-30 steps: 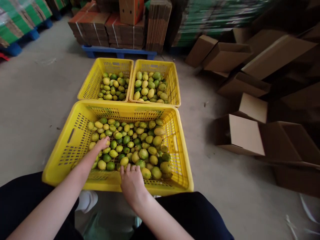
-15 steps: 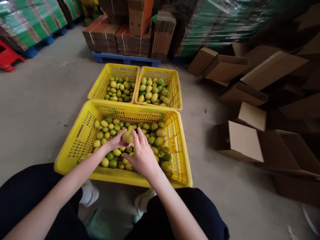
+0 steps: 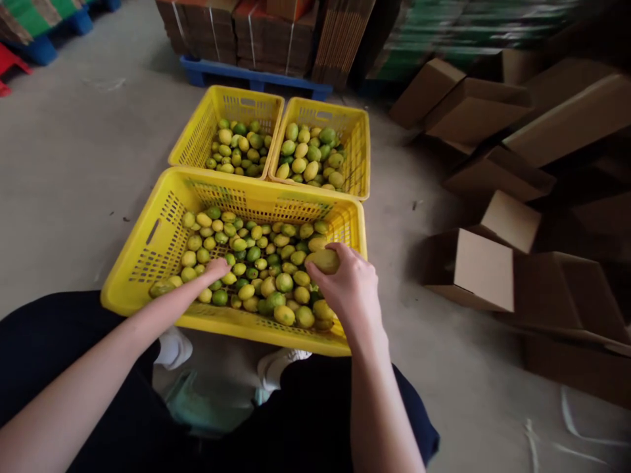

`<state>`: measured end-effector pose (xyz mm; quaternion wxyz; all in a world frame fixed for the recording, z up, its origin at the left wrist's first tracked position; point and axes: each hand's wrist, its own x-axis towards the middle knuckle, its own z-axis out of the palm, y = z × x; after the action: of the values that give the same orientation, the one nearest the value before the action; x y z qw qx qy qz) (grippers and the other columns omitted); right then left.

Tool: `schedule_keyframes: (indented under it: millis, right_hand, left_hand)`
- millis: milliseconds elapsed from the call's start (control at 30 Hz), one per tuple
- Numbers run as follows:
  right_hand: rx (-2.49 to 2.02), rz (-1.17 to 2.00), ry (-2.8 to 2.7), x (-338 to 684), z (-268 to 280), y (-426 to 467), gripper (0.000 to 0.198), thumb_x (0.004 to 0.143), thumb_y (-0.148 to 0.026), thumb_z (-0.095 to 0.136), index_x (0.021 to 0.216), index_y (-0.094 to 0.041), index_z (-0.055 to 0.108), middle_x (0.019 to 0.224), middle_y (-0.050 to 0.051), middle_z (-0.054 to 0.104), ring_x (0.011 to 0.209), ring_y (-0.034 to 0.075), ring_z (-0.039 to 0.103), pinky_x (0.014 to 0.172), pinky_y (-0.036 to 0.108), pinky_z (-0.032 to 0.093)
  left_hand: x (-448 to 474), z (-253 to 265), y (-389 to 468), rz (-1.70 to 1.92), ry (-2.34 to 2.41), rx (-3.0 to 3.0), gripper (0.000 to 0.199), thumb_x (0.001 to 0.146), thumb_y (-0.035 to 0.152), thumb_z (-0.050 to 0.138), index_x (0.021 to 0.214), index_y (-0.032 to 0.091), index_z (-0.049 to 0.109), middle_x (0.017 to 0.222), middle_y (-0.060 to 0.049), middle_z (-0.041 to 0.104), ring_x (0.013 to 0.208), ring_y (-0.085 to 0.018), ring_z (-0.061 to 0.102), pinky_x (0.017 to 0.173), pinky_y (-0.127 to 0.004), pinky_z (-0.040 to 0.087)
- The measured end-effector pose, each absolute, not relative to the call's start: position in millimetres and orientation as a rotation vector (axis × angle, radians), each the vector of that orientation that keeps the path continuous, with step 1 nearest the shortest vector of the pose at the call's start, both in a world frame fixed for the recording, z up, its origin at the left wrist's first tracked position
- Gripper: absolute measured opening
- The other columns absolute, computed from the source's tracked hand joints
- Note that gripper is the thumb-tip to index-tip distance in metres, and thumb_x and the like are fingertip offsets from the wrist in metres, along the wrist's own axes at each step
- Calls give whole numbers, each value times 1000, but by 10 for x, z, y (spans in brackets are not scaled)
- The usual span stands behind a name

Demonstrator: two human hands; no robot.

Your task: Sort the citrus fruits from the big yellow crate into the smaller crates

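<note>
My right hand (image 3: 352, 279) is closed around a yellow-green lemon (image 3: 321, 261), above the right side of the large yellow crate (image 3: 135, 226). Thumb and fingers wrap the fruit from the right. Down at the left part of the same crate, my left hand (image 3: 217, 267) touches or hovers just over the fruit; its fingers are hidden from view, so what they hold cannot be seen. Many loose lemons (image 3: 284, 282), yellow to green, cover the crate's bottom around both hands. A green one (image 3: 229, 259) lies right beside the left hand.
Behind the large crate stand two smaller yellow crates, a left one (image 3: 190, 141) and a right one (image 3: 362, 144), both holding lemons. Open cardboard boxes (image 3: 483, 269) crowd the floor at right. A blue pallet (image 3: 256, 80) with stacked flat cartons (image 3: 204, 33) is at the back.
My hands were together over the crate's middle with a lemon in the left. The right hand has moved right with a lemon; the left has dropped left and lower. The view has tilted down.
</note>
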<state>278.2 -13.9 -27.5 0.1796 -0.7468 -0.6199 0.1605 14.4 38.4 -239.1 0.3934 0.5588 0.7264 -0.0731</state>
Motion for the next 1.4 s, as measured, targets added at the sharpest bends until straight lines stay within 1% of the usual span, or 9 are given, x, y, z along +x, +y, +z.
schedule_keyframes:
  millis: [133,300,433,633,700,800,967,1233,1400]
  right_hand:
    - [-2090,491,-1804,2801,-346,-170,31,72,-37,69,97,-18,68,92,10,72,81,26,67,72,38,50]
    - [-2104,565,-1857,2793,-431,-143,27,73,-35,69,94,-18,67,84,9,70,74,24,65,65,34,48]
    - [-2143,586,-1855,2840,-479,-104,29,74,-34,69,96,-16,67,88,11,71,74,25,66,64,34,48]
    - [-2178,590,-1861,2899,-537,-137,32,75,-33,69,101,-15,68,90,12,72,75,26,68,63,35,49]
    - [-2168,590,-1879,2892,-541,-150,31,75,-32,69,101,-15,68,90,12,72,76,27,68,64,35,50]
    - [-2149,602,-1901,2870,-542,-165,31,74,-32,70,100,-14,69,91,12,72,77,27,69,64,36,51]
    - [-2158,606,-1932,2850,-553,-174,32,74,-29,71,102,-14,68,91,12,72,78,27,70,66,35,52]
    - [-2089,660,-1959,2822,-573,-165,27,75,-28,69,98,-15,66,89,11,70,75,25,68,65,34,50]
    - [-2031,652,-1941,2786,-580,-214,26,74,-29,65,97,-17,63,88,11,70,74,25,66,66,35,49]
  left_hand:
    - [17,-2499,703,-281,1857,1710,32,93,23,44,117,12,61,126,-18,61,119,-32,55,98,-42,42]
    - [285,-2707,1084,-360,1609,2015,51,87,22,53,138,20,50,151,-11,43,136,-28,40,108,-37,36]
    - [352,-2843,1069,-433,1590,2110,45,89,25,49,133,17,55,146,-14,49,135,-30,41,108,-41,35]
    - [288,-2861,1090,-525,1639,2173,39,91,28,43,108,4,68,113,-25,66,112,-39,58,102,-55,34]
    - [329,-2896,1088,-527,1530,2210,37,85,24,53,117,8,66,123,-21,63,115,-36,57,99,-46,39]
    - [436,-2995,1006,-507,1396,2253,61,75,18,66,135,13,53,140,-17,53,123,-30,54,97,-35,42]
    - [567,-3151,833,-475,1447,2264,79,73,9,66,146,11,35,146,-22,43,125,-34,51,98,-42,42]
    - [671,-3225,770,-339,1520,2185,57,83,7,52,139,16,45,145,-24,43,122,-33,55,103,-48,36]
    - [572,-3084,841,-197,1491,1991,66,63,11,74,126,15,56,136,-19,53,117,-35,58,100,-43,41]
